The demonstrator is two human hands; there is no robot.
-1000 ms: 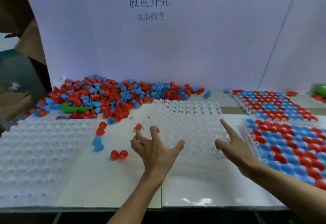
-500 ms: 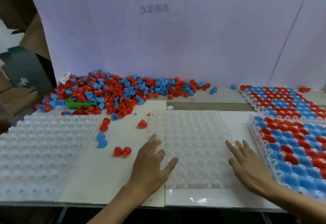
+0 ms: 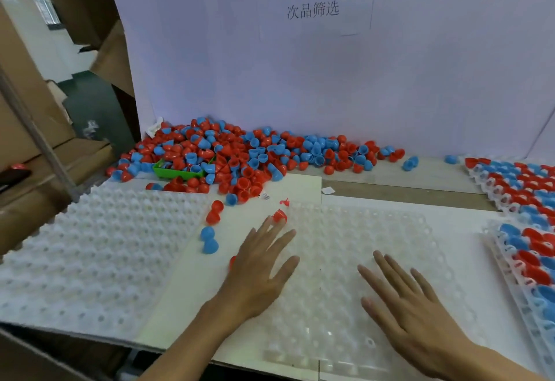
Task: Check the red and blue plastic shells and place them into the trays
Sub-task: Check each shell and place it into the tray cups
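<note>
Both hands flat on the empty clear dimpled plastic tray (image 3: 354, 260), seemingly to seat it square on the white board before filling: left hand (image 3: 258, 278) over its near-left edge, fingers straight and spread, holding nothing; right hand (image 3: 411, 305) palm down toward the tray's middle, fingers likewise apart and empty. Just beyond the left fingertips, one loose red plastic shell (image 3: 279, 216); farther ahead, the heaped pile of red and blue plastic half-shells (image 3: 240, 158); off to the right of the right hand, filled trays of red and blue shells (image 3: 528, 248).
</note>
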